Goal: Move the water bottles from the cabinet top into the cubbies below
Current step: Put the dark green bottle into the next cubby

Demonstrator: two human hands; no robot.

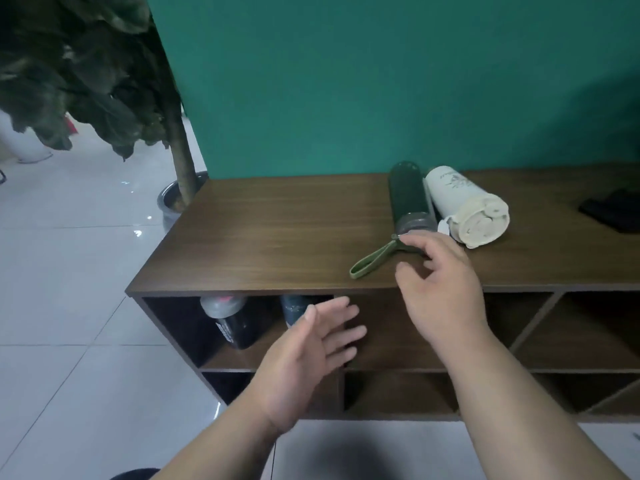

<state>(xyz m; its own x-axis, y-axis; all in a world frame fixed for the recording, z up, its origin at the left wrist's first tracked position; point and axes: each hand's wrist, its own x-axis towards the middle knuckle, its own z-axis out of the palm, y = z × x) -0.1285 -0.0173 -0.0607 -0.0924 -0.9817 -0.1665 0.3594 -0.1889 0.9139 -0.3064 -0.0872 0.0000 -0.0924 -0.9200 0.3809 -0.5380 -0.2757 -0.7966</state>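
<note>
Two bottles lie side by side on the brown cabinet top (270, 233): a dark green bottle (408, 195) with a green loop strap (372, 259), and a cream bottle (464, 206) to its right. My right hand (440, 282) hovers at the green bottle's cap end, fingers spread, fingertips touching or just short of the cap. My left hand (304, 355) is held open in front of the upper left cubby (173, 327). In that cubby stand a black bottle with a grey cap (228, 323) and a dark blue bottle (294, 308), partly hidden by my fingers.
Other cubbies (398, 341) open to the right and below, some with diagonal dividers. A dark object (613, 213) lies at the cabinet top's far right. A potted plant (180, 192) stands at the cabinet's left end, against a green wall. White tiled floor lies to the left.
</note>
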